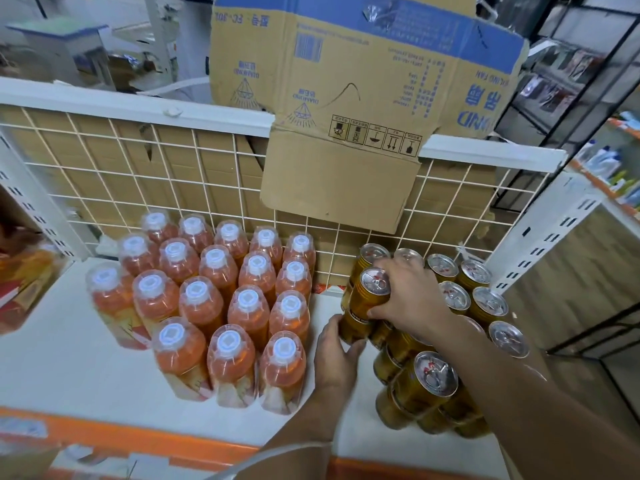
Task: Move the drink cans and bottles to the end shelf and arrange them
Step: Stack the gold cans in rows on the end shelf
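Right forearm (519, 393) hides some gold cans (429, 379) (count unclear); right hand (412, 299) grips one.

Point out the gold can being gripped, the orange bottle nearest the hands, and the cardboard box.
Gold can (374, 281): head view, on its silver lid.
Orange bottle (284, 348): head view, on its white cap.
Cardboard box (339, 181): head view, on its hanging flap.

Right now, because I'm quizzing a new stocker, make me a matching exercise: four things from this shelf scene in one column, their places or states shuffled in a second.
1 orange bottles
2 gold cans
3 cardboard box
4 right hand

a draped over the top rail
b left side of the shelf
c grips a gold can
d right side of the shelf

Pairs: 1-b, 2-d, 3-a, 4-c
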`<state>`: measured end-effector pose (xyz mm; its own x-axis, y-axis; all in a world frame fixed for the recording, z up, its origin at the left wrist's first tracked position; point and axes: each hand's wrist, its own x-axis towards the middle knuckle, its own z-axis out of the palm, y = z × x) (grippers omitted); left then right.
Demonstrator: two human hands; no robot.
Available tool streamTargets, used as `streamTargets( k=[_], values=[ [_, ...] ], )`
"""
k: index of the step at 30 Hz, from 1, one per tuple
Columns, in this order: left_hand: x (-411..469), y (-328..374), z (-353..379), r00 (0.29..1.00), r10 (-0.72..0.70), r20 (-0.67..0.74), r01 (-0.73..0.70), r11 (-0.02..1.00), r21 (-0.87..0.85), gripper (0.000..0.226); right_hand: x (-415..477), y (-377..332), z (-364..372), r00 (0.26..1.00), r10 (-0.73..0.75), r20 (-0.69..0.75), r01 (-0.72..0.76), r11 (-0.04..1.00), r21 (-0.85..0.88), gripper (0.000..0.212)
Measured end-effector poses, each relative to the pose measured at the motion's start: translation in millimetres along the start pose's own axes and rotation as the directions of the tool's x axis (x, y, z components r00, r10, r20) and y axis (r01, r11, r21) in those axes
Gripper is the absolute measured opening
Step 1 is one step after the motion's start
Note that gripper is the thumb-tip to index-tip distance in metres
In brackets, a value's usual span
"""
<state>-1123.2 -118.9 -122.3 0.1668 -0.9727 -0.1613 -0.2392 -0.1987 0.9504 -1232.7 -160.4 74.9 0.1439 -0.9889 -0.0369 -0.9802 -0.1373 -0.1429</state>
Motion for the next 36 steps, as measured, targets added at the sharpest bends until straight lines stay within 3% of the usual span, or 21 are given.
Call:
streamTargets(
  k=[9,15,31,36],
  values=[
    [2,-2,1,1.000,0.022,0.007,-0.022,1.000,0.004,0.050,-3,5,6,1.000,0.013,0.011,-0.014,0.998,0.064,0.076],
    [1,0,-1,0.999,0.034,0.008,-0.035,0.999,0.036,0.050,0,5,0,0.999,0.032,-0.012,-0.030,0.994,0.108,0.048],
    [-7,25,-12,0.998,-0.031,0.059,0.022,0.990,0.142,0.047,-11,-1,-6,0.997,0.081,-0.007,-0.080,0.987,0.138,0.058],
    [-29,69,-29,0.992,0.023,0.122,-0.052,0.970,0.237,0.044,-33,7,-36,0.997,0.052,-0.054,-0.039,0.976,0.212,0.054]
  ],
)
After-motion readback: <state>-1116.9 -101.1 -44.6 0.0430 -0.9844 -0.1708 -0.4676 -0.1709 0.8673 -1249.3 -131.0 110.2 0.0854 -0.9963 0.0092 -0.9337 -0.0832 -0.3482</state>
